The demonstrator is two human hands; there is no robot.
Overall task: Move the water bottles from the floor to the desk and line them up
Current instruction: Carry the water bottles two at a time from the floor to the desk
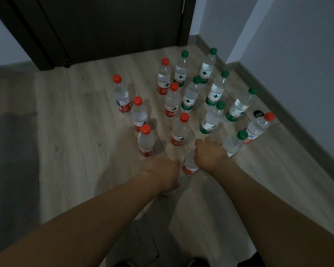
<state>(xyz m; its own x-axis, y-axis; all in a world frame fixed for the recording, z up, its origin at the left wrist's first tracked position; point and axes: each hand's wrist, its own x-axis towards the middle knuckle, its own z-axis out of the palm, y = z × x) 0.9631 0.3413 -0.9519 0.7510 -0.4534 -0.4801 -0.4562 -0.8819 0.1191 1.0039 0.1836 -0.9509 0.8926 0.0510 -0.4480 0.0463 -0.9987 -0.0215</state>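
Several clear water bottles stand upright on the wooden floor (75,132), some with red caps and labels such as one (146,141) at the near left, others green such as one (210,120). My right hand (210,155) is closed over the top of the nearest red-labelled bottle (189,166), hiding its cap. Just left of that bottle, my left hand (162,174) hangs low with its fingers curled downward. Whatever lies under it is hidden. No desk is in view.
A dark door (104,26) stands behind the bottles. A pale wall (297,54) with a grey baseboard runs along the right. Near that baseboard a small black object (258,113) lies on the floor. Bare floor stretches to the left of the bottles.
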